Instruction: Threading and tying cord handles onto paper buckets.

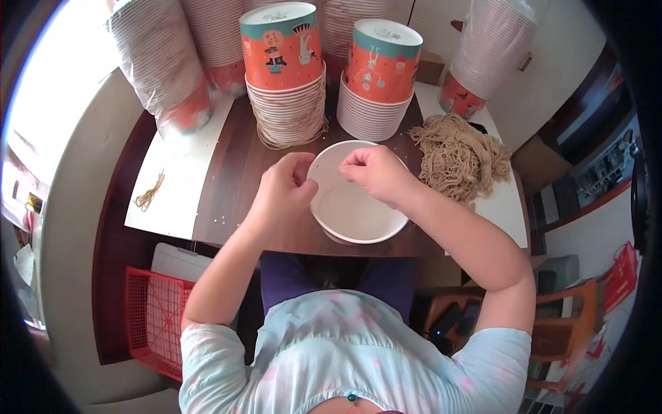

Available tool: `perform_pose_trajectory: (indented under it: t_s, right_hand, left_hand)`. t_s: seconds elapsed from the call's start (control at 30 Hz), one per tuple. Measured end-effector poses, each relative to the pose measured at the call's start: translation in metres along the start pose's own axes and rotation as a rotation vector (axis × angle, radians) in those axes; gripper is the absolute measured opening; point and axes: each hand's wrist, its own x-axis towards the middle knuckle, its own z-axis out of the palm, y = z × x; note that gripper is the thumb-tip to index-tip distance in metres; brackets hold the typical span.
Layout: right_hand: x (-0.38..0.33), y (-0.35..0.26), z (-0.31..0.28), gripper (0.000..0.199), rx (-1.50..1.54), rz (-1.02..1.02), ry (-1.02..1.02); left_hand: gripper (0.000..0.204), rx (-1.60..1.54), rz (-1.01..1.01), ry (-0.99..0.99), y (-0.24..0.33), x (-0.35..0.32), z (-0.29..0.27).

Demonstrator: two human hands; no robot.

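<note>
A white paper bucket point(352, 207) stands mouth up in front of me, near the table's front edge. My left hand point(286, 186) is at its left rim, thumb and fingers pinched together. Over the opening is my right hand point(376, 176), its fingertips also in a pinch. What either pinch holds is too small to make out. Behind stands a stack of upturned buckets point(286, 103) with thin tan cords hanging round its rims. To its right is another upturned stack point(378, 83), where no cords show. A heap of tan cords point(458, 159) lies to the right of my right hand.
A small bundle of cord point(150, 192) lies on the white board at left. Plastic-wrapped bucket stacks point(162, 62) line the back, with another wrapped stack point(486, 55) at back right. Below the table's left side is a red plastic basket point(158, 310); a wooden chair point(562, 331) is at lower right.
</note>
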Motion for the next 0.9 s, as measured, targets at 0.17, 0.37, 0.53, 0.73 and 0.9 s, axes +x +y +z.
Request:
perform_pose_trajectory:
  t_s: [0.17, 0.37, 0.53, 0.73, 0.9]
  right_hand:
    - [0.002, 0.000, 0.015, 0.011, -0.061, 0.024, -0.025]
    - [0.006, 0.006, 0.024, 0.013, -0.055, -0.063, -0.004]
    - [0.005, 0.000, 0.025, 0.015, -0.118, -0.041, -0.006]
    - [0.010, 0.002, 0.027, 0.015, -0.126, -0.079, -0.015]
    - [0.010, 0.001, 0.031, 0.016, -0.126, -0.080, -0.028]
  left_hand:
    - [0.033, -0.410, -0.228, -0.036, 0.013, -0.025, -0.001]
    - [0.025, -0.431, -0.241, -0.044, -0.003, -0.012, -0.009]
    - [0.022, -0.388, -0.226, -0.061, -0.006, -0.007, -0.008]
    - [0.022, -0.373, -0.213, -0.074, -0.007, -0.006, -0.008]
    - [0.023, -0.305, -0.202, -0.164, -0.005, -0.006, -0.009]
